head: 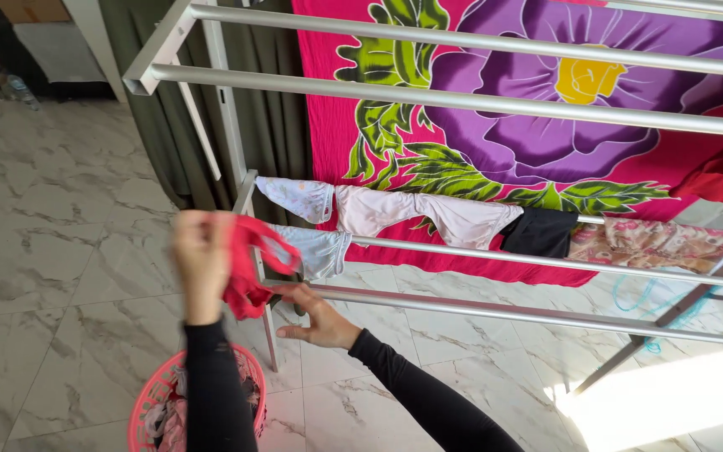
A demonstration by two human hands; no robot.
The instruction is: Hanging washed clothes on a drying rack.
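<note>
Hands are seen from above, both in long black sleeves. L hand (202, 255) is lifted up & its fingers are closed tight on a small red garment (248, 268). Garment is scrunched, w/ a thin loop of it held out toward the rack. R hand (321, 318) is lower & more open, fingers stretched out flat; its fingertips are touching the bottom of the red garment, just beside the low rail. No firm grip by that hand can be made out.

Red garment is held in the air at the left end of a silver metal drying rack (462, 92), near its corner post.

On the rack's lower rails, small clothes are hung: a white spotted piece (299, 197), a pale pink piece (420, 213), a light blue piece (320, 249), a black piece (541, 232) & a flowery cloth (654, 243). Behind them a big pink cloth w/ a purple flower & green leaves (529, 125) is draped.

A pink laundry basket (146, 402) w/ more clothes in it is set on the marble floor (60, 251), right under the L arm. Bright sun is seen on the floor at bottom right.
</note>
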